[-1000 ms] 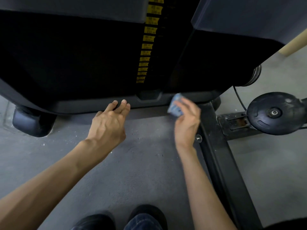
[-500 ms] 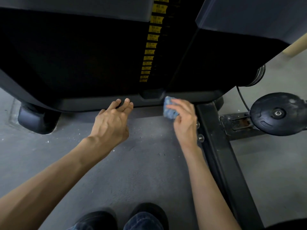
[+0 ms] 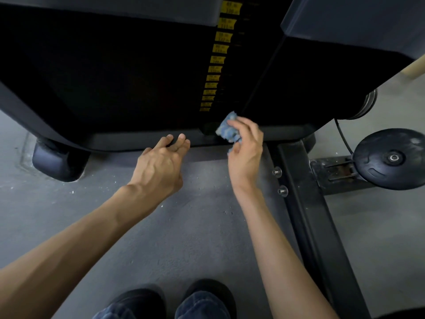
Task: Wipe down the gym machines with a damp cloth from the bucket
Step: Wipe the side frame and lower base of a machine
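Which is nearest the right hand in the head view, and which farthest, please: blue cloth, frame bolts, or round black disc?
1. Blue cloth, held in the right hand.
2. Frame bolts, just to its right.
3. Round black disc, far right.

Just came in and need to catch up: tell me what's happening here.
A person stands at the foot of a weight-stack gym machine, cleaning its lower edge. The right hand pinches a bunched blue cloth against the machine's bottom trim, just below the column of yellow weight labels. The left hand is open, its straight fingers reaching the base ledge beside the cloth; whether they touch it is hard to tell.
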A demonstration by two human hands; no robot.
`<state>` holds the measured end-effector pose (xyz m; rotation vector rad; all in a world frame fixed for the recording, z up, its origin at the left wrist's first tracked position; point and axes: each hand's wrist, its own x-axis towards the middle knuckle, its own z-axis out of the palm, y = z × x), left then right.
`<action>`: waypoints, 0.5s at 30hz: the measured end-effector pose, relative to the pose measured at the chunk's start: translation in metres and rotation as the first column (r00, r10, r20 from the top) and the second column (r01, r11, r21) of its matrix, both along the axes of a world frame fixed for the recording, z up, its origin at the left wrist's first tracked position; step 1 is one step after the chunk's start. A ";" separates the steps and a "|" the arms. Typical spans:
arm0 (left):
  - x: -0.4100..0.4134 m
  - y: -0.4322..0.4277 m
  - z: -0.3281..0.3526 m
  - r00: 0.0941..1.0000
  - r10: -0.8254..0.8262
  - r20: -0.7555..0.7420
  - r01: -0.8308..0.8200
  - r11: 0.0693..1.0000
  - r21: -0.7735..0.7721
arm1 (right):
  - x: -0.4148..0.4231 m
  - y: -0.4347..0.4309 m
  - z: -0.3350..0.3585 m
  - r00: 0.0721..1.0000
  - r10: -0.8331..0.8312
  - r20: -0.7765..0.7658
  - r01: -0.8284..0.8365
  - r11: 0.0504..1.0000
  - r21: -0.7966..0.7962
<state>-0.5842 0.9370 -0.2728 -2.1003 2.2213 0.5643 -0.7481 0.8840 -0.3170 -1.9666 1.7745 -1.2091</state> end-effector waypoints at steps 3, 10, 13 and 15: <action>-0.002 0.001 -0.002 1.000 0.003 -0.001 -0.003 1.000 -0.018 | 0.017 -0.004 -0.001 0.975 0.034 -0.219 -0.025 0.999 0.042; 0.003 0.000 -0.003 1.000 -0.013 -0.020 0.013 0.999 -0.038 | 0.013 0.007 -0.003 0.952 0.122 -0.281 -0.130 0.991 -0.011; 0.004 0.001 -0.004 1.000 -0.015 -0.022 0.014 0.999 -0.037 | 0.024 -0.005 0.002 0.956 0.011 -0.295 0.008 0.998 0.062; 0.004 0.000 -0.003 1.000 -0.014 -0.017 0.013 0.999 -0.032 | 0.049 -0.008 0.005 0.941 0.022 -0.339 0.001 0.998 0.070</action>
